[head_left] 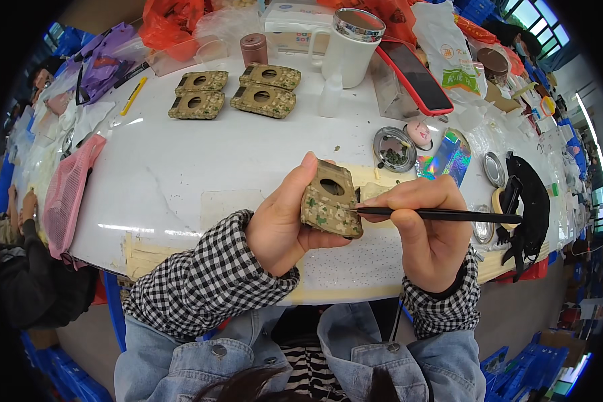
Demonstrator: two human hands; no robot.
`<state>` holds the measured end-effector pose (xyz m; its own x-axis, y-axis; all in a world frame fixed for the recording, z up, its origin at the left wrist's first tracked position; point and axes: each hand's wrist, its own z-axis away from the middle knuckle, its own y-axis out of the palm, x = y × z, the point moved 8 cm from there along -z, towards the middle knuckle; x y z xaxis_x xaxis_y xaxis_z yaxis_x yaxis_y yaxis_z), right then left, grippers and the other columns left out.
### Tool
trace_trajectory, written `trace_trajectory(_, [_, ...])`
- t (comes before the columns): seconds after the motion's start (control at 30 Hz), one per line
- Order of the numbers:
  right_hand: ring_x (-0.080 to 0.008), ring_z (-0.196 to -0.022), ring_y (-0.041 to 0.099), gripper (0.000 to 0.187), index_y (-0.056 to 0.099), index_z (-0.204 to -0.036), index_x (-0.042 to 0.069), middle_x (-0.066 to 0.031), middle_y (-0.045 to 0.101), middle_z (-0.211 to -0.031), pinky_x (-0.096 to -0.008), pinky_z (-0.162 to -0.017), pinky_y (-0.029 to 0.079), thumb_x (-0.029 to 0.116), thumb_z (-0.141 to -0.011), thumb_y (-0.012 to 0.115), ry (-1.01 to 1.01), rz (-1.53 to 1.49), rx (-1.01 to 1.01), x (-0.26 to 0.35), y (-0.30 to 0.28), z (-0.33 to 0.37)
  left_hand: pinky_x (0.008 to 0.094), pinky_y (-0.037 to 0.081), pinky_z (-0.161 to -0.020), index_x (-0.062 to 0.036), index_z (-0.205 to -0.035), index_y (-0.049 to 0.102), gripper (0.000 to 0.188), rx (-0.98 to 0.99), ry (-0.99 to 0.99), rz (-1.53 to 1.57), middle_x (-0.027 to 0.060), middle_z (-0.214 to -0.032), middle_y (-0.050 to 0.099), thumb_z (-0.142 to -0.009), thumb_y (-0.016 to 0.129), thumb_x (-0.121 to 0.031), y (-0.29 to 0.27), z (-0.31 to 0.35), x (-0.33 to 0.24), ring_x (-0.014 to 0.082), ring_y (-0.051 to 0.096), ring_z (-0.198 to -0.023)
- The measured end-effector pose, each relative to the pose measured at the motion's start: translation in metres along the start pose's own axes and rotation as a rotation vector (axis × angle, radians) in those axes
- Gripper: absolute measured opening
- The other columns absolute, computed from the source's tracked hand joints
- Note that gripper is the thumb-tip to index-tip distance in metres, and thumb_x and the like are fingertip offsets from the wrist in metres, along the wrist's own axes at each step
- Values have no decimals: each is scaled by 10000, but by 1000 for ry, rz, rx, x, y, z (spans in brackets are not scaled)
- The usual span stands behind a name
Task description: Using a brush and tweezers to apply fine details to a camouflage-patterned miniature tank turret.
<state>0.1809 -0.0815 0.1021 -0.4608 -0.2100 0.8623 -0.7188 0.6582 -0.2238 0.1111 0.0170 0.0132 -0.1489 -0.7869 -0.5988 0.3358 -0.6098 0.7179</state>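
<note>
Dark strands of hair and a blue denim jacket right up front. Got a camo model tank hull in the left hand, thumb along one side, fingers curled partly closed beneath, tilted up over the near edge of the white table. Holding a slim black pointed tool in a tight pen-style pinch with the right hand, tip right at the hull, can't tell if touching. Four more camo hulls farther back, in pairs, near a white mug. Also spotted: green bits in a round metal tin.
</note>
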Motion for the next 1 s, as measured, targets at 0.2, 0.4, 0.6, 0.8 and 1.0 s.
trace_trajectory(0.2, [-175, -749, 586, 95, 562, -853, -4, -97, 603, -832, -270, -674, 456, 34, -805, 634, 0, -4, -6, 0, 0, 1, 290, 560, -628, -114, -1184, 421, 516, -16, -4, 11, 110, -973, 602, -916, 294, -535, 0, -1, 1, 239, 642, -745])
trace_trajectory(0.4, [-165, -773, 586, 103, 543, -876, -12, -99, 599, -843, -266, -700, 461, 65, -839, 599, 1, 21, 24, 0, -2, -1, 288, 559, -618, -112, -1183, 423, 521, 11, -19, 37, 116, -951, 604, -914, 293, -539, 1, -2, 2, 243, 641, -743])
trace_trajectory(0.6, [-145, -850, 577, 158, 467, -967, -21, -112, 570, -905, -262, -779, 466, 104, -892, 526, -25, -173, -48, -1, -9, -2, 289, 572, -604, -91, -1146, 463, 529, 25, -65, 87, 154, -909, 607, -912, 302, -538, -4, -3, 6, 260, 644, -756])
trace_trajectory(0.8, [-146, -835, 579, 153, 472, -985, -28, -107, 547, -907, -264, -761, 468, 103, -910, 495, -77, -151, -84, 3, -16, -4, 295, 579, -623, -55, -1113, 484, 536, -36, -34, 147, 171, -871, 622, -913, 320, -525, -12, -3, 2, 270, 653, -774])
trace_trajectory(1.0, [-119, -784, 524, 93, 480, -951, -17, -71, 509, -877, -236, -740, 414, 62, -904, 478, -105, 89, -127, 15, -24, -5, 293, 578, -649, -16, -1062, 514, 564, -29, -35, 164, 163, -833, 637, -907, 339, -528, -15, -6, 2, 262, 658, -774])
